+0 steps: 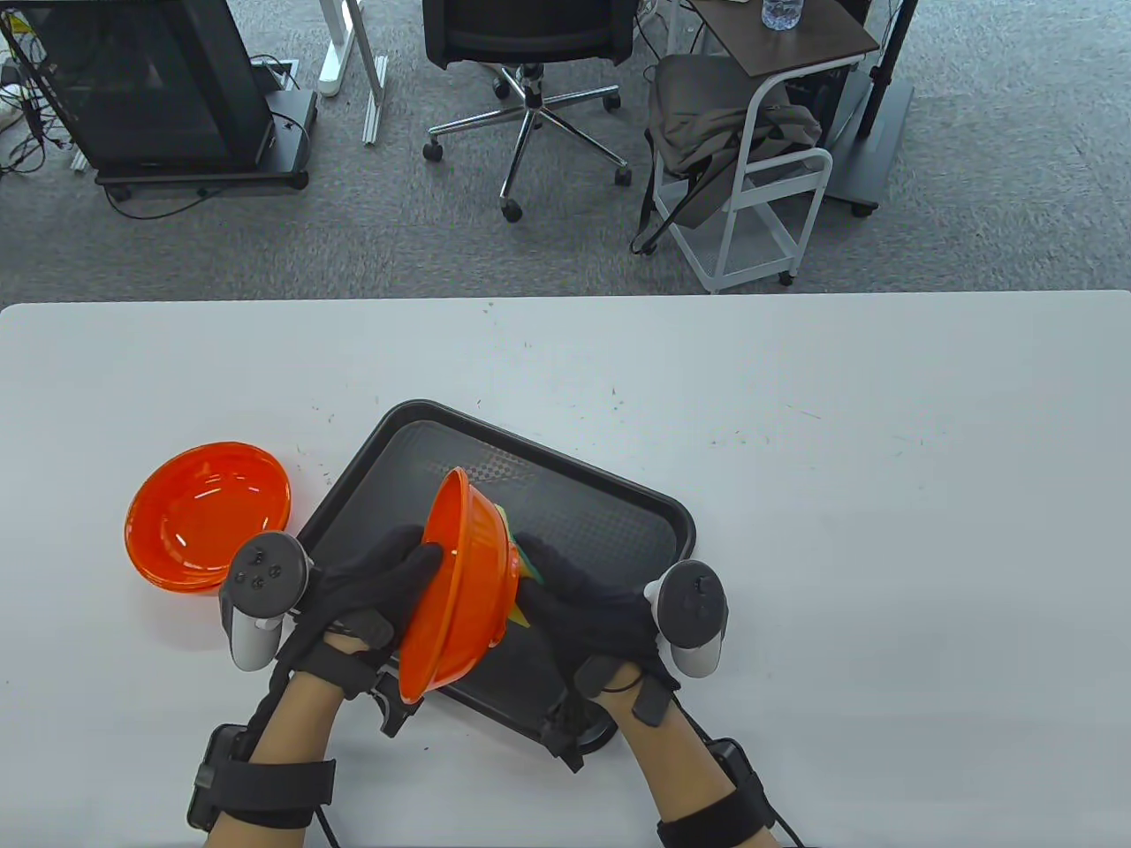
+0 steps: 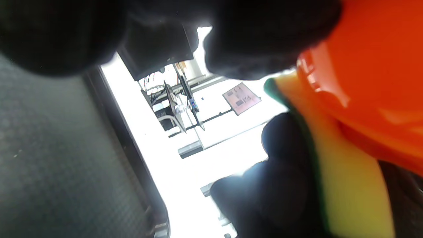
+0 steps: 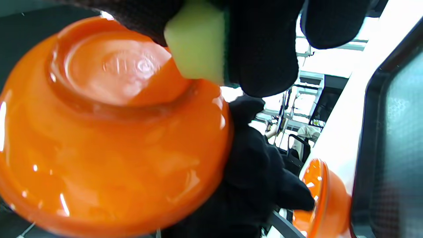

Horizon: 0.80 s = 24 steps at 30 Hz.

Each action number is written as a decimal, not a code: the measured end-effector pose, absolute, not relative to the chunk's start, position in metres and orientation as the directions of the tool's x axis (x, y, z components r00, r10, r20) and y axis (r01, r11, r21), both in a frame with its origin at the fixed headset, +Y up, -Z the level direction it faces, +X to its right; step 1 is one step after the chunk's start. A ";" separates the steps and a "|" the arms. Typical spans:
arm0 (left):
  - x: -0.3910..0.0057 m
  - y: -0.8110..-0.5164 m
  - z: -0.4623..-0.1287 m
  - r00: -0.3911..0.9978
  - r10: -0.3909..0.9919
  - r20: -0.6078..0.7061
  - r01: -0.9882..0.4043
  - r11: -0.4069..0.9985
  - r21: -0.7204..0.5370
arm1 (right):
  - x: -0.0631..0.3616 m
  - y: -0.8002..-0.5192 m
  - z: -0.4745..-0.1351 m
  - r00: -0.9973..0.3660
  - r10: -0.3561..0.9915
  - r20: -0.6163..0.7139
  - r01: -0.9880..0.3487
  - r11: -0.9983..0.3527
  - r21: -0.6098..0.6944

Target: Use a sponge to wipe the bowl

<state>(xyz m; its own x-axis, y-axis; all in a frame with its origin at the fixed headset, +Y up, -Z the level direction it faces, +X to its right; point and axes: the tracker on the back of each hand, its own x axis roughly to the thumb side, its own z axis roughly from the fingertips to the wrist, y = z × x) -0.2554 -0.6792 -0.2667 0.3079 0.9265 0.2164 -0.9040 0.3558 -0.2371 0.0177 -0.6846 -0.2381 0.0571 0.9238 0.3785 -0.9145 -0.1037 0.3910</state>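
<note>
An orange bowl (image 1: 459,592) is held on its side above the dark tray (image 1: 618,521), its opening facing left. My left hand (image 1: 389,574) grips its rim from the left. My right hand (image 1: 565,592) holds a yellow-and-green sponge (image 1: 517,565) against the bowl's outer base. In the right wrist view the sponge (image 3: 198,49) presses on the foot ring of the bowl (image 3: 109,132). In the left wrist view the sponge (image 2: 347,172) lies along the bowl (image 2: 373,82).
A second orange bowl (image 1: 208,517) sits upright on the white table (image 1: 884,530), left of the tray; it also shows in the right wrist view (image 3: 325,198). Beyond the table's far edge stand an office chair (image 1: 530,53) and a white cart (image 1: 769,168).
</note>
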 end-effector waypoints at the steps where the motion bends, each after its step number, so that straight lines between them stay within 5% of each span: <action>1: -0.257 -0.678 -0.266 0.304 0.928 0.216 -0.915 0.347 -0.207 | 0.014 -0.686 -0.237 0.050 0.926 0.375 -0.903 -0.119 0.413; 8: -0.279 -0.677 -0.267 0.287 0.940 0.185 -0.952 0.301 -0.050 | -0.005 -0.686 -0.231 0.083 0.932 0.353 -0.849 -0.119 0.515; 16: -0.307 -0.667 -0.263 0.427 0.889 0.162 -0.899 0.400 0.176 | -0.005 -0.680 -0.229 0.099 0.924 0.369 -0.849 -0.115 0.516; 24: -0.316 -0.669 -0.264 0.467 0.875 0.129 -0.876 0.438 0.202 | 0.010 -0.672 -0.231 0.116 0.899 0.422 -0.897 -0.088 0.433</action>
